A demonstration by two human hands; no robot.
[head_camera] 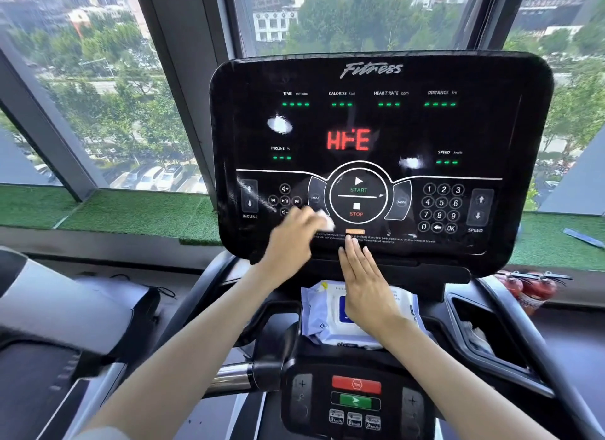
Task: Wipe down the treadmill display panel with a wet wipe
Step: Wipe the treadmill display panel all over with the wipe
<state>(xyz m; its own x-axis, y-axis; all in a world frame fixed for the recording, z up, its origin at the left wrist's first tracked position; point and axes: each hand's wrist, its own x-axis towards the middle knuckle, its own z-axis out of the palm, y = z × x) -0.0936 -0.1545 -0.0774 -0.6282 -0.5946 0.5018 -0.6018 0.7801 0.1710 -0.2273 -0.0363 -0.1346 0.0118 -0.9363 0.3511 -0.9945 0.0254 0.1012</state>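
The black treadmill display panel fills the upper middle, lit with red letters and green dashes. My left hand is blurred and presses a white wet wipe against the panel's lower left, beside the round START/STOP ring. My right hand lies flat with straight fingers, its fingertips touching the panel's bottom edge under the orange label. It holds nothing. Under that hand lies the pack of wet wipes on the console shelf, partly hidden.
A lower control pad with red and green buttons sits near me. A side cup tray is at right, with red fire extinguishers beyond. Windows and green turf sills surround the panel. Another machine stands at left.
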